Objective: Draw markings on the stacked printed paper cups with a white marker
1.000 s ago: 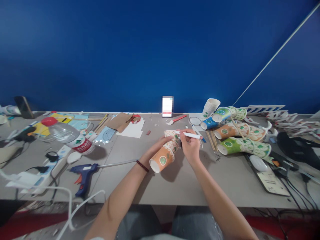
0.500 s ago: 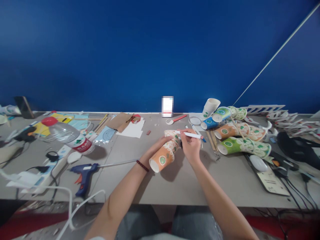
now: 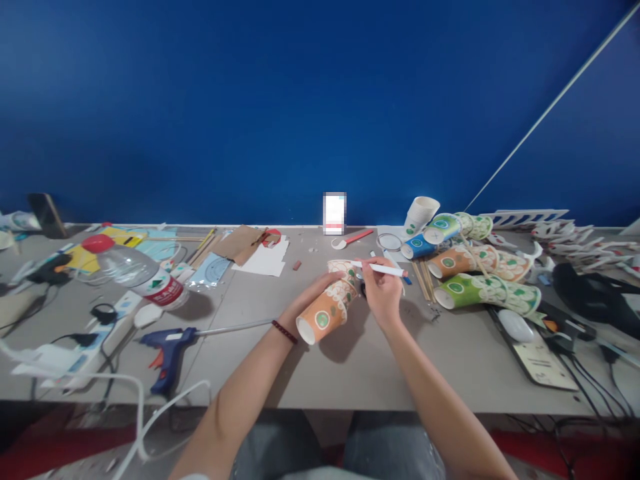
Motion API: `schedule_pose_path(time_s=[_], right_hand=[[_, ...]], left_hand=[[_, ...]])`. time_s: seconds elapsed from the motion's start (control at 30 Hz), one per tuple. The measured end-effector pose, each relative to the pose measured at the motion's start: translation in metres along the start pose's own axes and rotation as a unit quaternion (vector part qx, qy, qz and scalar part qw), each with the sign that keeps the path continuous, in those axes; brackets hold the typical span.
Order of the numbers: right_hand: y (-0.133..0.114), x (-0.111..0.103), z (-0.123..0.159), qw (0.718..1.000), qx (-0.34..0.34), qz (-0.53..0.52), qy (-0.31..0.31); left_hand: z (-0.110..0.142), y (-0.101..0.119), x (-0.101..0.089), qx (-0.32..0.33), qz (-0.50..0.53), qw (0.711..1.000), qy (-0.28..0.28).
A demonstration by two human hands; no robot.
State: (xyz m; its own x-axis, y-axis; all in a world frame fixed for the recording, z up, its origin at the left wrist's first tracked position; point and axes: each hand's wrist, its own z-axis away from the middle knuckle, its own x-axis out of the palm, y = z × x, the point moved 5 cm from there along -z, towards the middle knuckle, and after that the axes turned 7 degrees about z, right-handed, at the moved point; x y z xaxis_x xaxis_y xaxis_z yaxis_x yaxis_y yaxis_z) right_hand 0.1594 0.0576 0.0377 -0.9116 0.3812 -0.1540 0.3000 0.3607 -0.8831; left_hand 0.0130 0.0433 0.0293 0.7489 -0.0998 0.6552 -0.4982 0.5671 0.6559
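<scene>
Two paper cups joined end to end, the nearer one orange and the farther one patterned white, lie tilted above the middle of the table. My left hand is closed around them from the left, its fingertips partly hidden behind the cups. In my right hand a white marker pen is pinched, its tip at the rim of the farther cup. Whether the tip touches the cup I cannot tell.
A blue glue gun and a water bottle lie on the left. To the right are joined paper cups, wooden sticks and a white mouse. A phone with a lit screen leans on the blue wall.
The orange cup's open end has shifted very slightly to the left. My right hand and the marker pen stay almost where they were.
</scene>
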Motion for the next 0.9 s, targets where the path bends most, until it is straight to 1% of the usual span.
schedule_pose_path(time_s=[0.1,0.33,0.43,0.57,0.7,0.9], right_hand=[[0.0003,-0.0008,-0.0004,1.000,-0.003,0.004,0.009],[0.0067,0.0000,-0.0010,1.000,0.005,-0.013,0.011],[0.0073,-0.0004,-0.0011,1.000,0.012,-0.008,0.016],[0.0064,-0.0008,-0.0008,1.000,0.020,0.000,0.018],[0.0070,-0.0005,-0.0005,0.999,0.024,-0.015,0.015],[0.0090,-0.0001,-0.0011,0.999,0.023,-0.023,0.015]], left_hand=[[0.0013,-0.0036,-0.0020,-0.024,0.000,1.000,-0.015],[-0.0008,-0.0085,-0.0086,-0.030,0.017,0.999,-0.017],[-0.0014,-0.0083,-0.0071,-0.036,0.021,0.999,-0.021],[-0.0016,-0.0061,-0.0035,-0.044,0.016,0.999,-0.008],[-0.0011,-0.0036,0.0005,-0.037,0.012,0.999,-0.009],[-0.0014,-0.0041,0.0000,-0.043,0.014,0.999,-0.011]])
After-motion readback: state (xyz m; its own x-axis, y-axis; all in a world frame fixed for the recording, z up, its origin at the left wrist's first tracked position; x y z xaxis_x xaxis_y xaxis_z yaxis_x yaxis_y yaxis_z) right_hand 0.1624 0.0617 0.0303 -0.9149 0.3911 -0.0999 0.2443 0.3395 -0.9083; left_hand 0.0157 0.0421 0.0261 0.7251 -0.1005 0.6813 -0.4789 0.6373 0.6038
